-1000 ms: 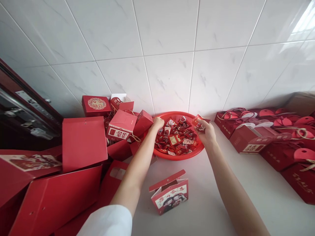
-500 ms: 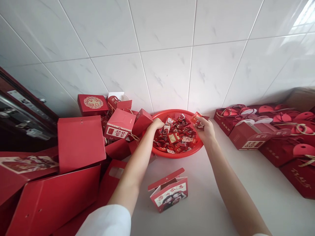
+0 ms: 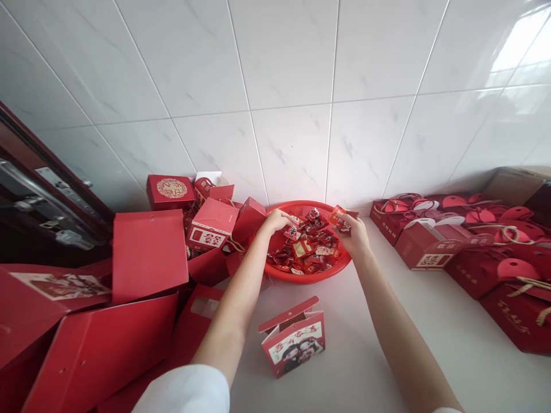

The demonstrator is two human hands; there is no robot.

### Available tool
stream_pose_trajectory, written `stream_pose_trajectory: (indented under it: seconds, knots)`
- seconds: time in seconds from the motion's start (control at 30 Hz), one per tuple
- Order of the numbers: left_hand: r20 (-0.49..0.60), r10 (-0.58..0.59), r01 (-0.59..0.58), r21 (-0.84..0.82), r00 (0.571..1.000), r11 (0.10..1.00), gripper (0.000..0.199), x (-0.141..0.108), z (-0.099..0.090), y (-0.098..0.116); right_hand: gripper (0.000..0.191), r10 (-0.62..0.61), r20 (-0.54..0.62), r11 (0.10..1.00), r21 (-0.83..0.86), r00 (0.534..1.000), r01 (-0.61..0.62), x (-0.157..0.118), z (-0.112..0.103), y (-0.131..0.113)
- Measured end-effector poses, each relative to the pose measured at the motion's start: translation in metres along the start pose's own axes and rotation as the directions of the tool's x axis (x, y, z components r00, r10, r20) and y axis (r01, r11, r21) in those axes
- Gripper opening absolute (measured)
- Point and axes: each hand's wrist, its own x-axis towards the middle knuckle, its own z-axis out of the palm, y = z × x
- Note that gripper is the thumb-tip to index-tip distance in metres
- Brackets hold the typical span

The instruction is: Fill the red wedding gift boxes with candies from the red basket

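Note:
A red plastic basket with a perforated wall stands against the tiled wall, holding many wrapped candies in red, gold and white. My left hand is over the basket's left side, its fingers closed on a candy in a pink and white wrapper. At the right rim, my right hand grips red candy packets; exactly how many cannot be made out. Nearer me on the table, between my forearms, a small red gift box stands upright with its lid flap partly raised.
Red gift boxes, several open, are piled on the left. Rows of closed boxes with rope handles stand on the right, before a brown carton. White tiles rise behind the pale table.
My left hand has lifted slightly from the candies, now with the pink and white one in its fingers. My right hand keeps its red packets near the rim. The view has tilted up slightly.

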Motion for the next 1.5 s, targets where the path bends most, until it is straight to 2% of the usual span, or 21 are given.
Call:
stream_pose_trajectory:
  seconds: [0.2, 0.3, 0.37, 0.5, 0.57, 0.67, 0.77, 0.93, 1.07, 1.13, 1.2, 1.27, 1.33, 1.4, 1.5]
  knots:
    - [-0.071, 0.133, -0.145, -0.216, 0.989, 0.965, 0.018, -0.048, 0.004, 0.033, 0.033, 0.089, 0.133, 0.996, -0.005, 0.987, -0.089, -0.014, 0.013, -0.008]
    - [-0.086, 0.246, -0.260, -0.392, 0.965, 0.882, 0.029, -0.079, 0.002, 0.041, 0.031, 0.126, 0.255, 0.992, -0.041, 0.959, -0.120, -0.030, 0.023, -0.015]
    - [-0.123, 0.317, -0.337, -0.453, 0.941, 0.825, 0.036, -0.099, -0.002, 0.044, 0.029, 0.135, 0.345, 0.990, -0.074, 0.929, -0.117, -0.042, 0.029, -0.019]
    - [-0.173, 0.383, -0.420, -0.390, 0.907, 0.819, 0.043, -0.134, -0.015, 0.046, 0.030, 0.129, 0.456, 0.988, -0.139, 0.880, -0.073, -0.069, 0.038, -0.029]
    - [-0.184, 0.395, -0.436, -0.340, 0.900, 0.833, 0.053, -0.148, -0.021, 0.047, 0.031, 0.127, 0.484, 0.985, -0.163, 0.866, -0.054, -0.081, 0.042, -0.032]
    - [-0.177, 0.410, -0.446, -0.308, 0.895, 0.840, 0.064, -0.165, -0.027, 0.048, 0.034, 0.094, 0.497, 0.982, -0.190, 0.863, 0.002, -0.098, 0.048, -0.038]
    - [-0.148, 0.448, -0.472, -0.271, 0.882, 0.839, 0.060, -0.176, -0.029, 0.048, 0.038, 0.057, 0.483, 0.966, -0.246, 0.874, 0.073, -0.112, 0.051, -0.043]
    - [-0.057, 0.513, -0.508, -0.268, 0.856, 0.819, 0.056, -0.183, -0.024, 0.047, 0.043, 0.071, 0.468, 0.933, -0.345, 0.881, 0.108, -0.125, 0.046, -0.050]
    - [0.026, 0.521, -0.496, -0.270, 0.853, 0.825, 0.046, -0.195, -0.026, 0.050, 0.039, -0.033, 0.488, 0.897, -0.371, 0.872, 0.241, -0.126, 0.039, -0.057]
    - [0.104, 0.478, -0.456, -0.182, 0.872, 0.871, 0.036, -0.204, -0.033, 0.050, 0.036, -0.082, 0.496, 0.883, -0.367, 0.865, 0.293, -0.125, 0.036, -0.063]
    - [0.246, 0.378, -0.390, 0.001, 0.892, 0.921, 0.033, -0.212, -0.040, 0.049, 0.034, -0.117, 0.497, 0.874, -0.360, 0.860, 0.327, -0.124, 0.032, -0.070]
    - [0.403, 0.239, -0.334, 0.186, 0.884, 0.924, 0.036, -0.217, -0.045, 0.046, 0.032, -0.143, 0.498, 0.865, -0.357, 0.855, 0.353, -0.123, 0.029, -0.076]
    - [0.506, 0.135, -0.311, 0.281, 0.852, 0.908, 0.035, -0.218, -0.045, 0.044, 0.031, -0.161, 0.504, 0.857, -0.355, 0.848, 0.373, -0.122, 0.026, -0.081]
    - [0.545, 0.130, -0.327, 0.282, 0.828, 0.902, 0.026, -0.214, -0.041, 0.043, 0.029, -0.167, 0.521, 0.851, -0.352, 0.837, 0.389, -0.122, 0.025, -0.082]
    - [0.519, 0.235, -0.390, 0.213, 0.822, 0.896, 0.011, -0.206, -0.033, 0.044, 0.028, -0.138, 0.576, 0.855, -0.341, 0.806, 0.391, -0.122, 0.023, -0.082]
